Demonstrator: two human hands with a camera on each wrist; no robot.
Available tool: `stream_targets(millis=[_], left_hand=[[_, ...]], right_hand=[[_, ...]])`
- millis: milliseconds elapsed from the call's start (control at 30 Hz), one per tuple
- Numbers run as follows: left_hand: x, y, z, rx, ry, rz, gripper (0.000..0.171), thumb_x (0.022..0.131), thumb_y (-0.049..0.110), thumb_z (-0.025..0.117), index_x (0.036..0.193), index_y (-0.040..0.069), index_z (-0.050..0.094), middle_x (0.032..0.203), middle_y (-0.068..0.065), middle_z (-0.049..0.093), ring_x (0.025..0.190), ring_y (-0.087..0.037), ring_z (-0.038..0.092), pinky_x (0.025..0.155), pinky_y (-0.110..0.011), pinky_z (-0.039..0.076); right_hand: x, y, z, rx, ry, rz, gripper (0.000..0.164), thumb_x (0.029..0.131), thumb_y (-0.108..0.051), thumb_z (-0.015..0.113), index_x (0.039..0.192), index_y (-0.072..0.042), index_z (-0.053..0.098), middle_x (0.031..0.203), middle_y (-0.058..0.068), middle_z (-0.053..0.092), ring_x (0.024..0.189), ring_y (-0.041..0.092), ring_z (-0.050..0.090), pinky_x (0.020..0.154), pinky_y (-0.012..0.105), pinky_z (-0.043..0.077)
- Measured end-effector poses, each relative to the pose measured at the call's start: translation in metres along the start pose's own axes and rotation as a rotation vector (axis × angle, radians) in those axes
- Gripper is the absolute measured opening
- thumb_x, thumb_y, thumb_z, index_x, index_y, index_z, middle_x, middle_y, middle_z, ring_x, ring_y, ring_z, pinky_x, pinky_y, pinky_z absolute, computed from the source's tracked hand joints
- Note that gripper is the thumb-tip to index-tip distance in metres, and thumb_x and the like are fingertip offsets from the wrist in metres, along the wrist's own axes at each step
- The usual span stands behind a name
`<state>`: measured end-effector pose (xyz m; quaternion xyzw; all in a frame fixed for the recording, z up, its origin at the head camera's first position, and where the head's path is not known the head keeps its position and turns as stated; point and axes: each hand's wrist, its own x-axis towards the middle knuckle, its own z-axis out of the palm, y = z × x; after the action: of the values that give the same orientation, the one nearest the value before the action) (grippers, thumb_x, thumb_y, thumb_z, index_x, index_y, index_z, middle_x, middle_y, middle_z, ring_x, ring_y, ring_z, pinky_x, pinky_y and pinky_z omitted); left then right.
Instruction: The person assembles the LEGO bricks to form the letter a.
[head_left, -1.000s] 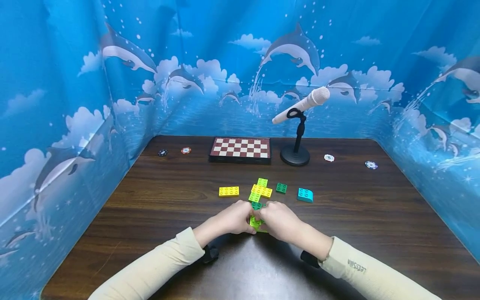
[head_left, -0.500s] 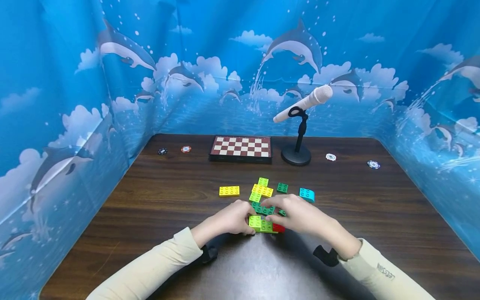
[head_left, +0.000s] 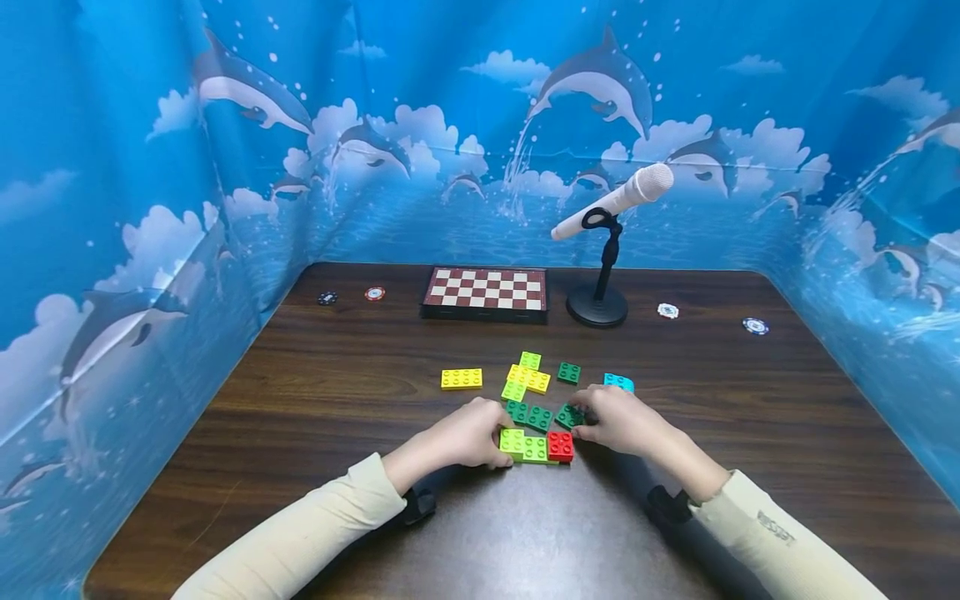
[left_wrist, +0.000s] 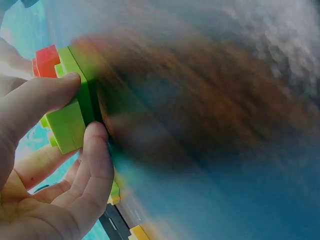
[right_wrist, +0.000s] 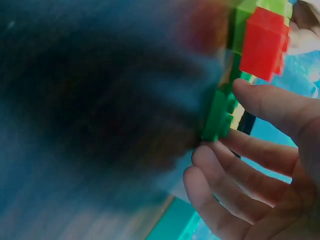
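Note:
My left hand (head_left: 472,433) grips the left end of a low build of lime toy bricks (head_left: 535,448), its thumb over the side in the left wrist view. A red toy brick (head_left: 560,446) sits at the build's right end. My right hand (head_left: 618,419) has thumb and fingertips around a small dark green toy brick (right_wrist: 217,116), just behind and right of the red one. Two more dark green bricks (head_left: 538,417) lie behind the build, beside the right hand's brick.
Behind are joined yellow and lime bricks (head_left: 529,378), a yellow brick (head_left: 461,379), a green brick (head_left: 568,372) and a turquoise brick (head_left: 618,382). Farther back stand a chessboard (head_left: 486,289) and a microphone (head_left: 618,200) on a stand. Several poker chips (head_left: 374,293) lie along the far side.
My right hand has left the lime build and moved right to the dark green brick, uncovering the red brick. My left hand stays on the build.

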<state>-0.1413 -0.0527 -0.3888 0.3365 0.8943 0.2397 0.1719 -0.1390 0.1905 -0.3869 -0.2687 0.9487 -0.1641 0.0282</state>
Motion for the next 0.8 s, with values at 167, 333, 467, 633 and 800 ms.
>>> stream_targets(millis=[167,333,467,633,800], left_hand=[[-0.001,-0.001,0.000,-0.012,-0.006,-0.017,0.015,0.073,0.016,0.075,0.084,0.010,0.068,0.051,0.009,0.056,0.042,-0.004,0.049,0.040,-0.020,0.038],[-0.002,-0.002,0.001,-0.008,-0.003,-0.021,0.015,0.073,0.017,0.075,0.084,0.011,0.069,0.052,0.009,0.055,0.041,-0.006,0.048,0.040,-0.020,0.037],[-0.001,-0.001,0.002,0.004,-0.005,-0.009,0.015,0.072,0.018,0.076,0.083,0.011,0.069,0.053,0.008,0.055,0.042,-0.005,0.046,0.040,-0.019,0.036],[-0.002,0.000,0.001,0.013,-0.006,-0.014,0.017,0.072,0.018,0.076,0.085,0.010,0.069,0.054,0.008,0.055,0.042,-0.005,0.045,0.040,-0.019,0.036],[-0.004,-0.001,-0.001,0.015,0.003,-0.033,0.017,0.072,0.018,0.076,0.085,0.010,0.069,0.055,0.007,0.055,0.042,-0.006,0.046,0.040,-0.020,0.036]], right_hand=[[0.006,-0.001,0.008,-0.036,0.020,-0.002,0.030,0.074,-0.023,0.074,0.096,-0.007,0.063,0.086,0.001,0.061,0.072,0.010,0.054,0.063,0.026,0.046],[0.008,0.000,0.009,-0.027,0.019,0.012,0.027,0.072,-0.021,0.075,0.093,-0.007,0.064,0.082,-0.001,0.060,0.066,0.008,0.050,0.058,0.025,0.043],[0.001,0.003,0.004,-0.013,0.025,0.023,0.028,0.072,-0.019,0.073,0.096,-0.008,0.065,0.083,-0.002,0.058,0.064,0.008,0.045,0.056,0.023,0.040],[-0.005,-0.001,-0.007,0.046,0.066,0.009,0.030,0.072,-0.020,0.072,0.100,-0.012,0.065,0.085,-0.005,0.055,0.066,0.011,0.046,0.055,0.023,0.040],[-0.007,-0.012,-0.015,0.102,0.076,-0.054,0.031,0.073,-0.023,0.073,0.103,-0.018,0.065,0.083,-0.007,0.052,0.068,0.013,0.049,0.052,0.021,0.040]])
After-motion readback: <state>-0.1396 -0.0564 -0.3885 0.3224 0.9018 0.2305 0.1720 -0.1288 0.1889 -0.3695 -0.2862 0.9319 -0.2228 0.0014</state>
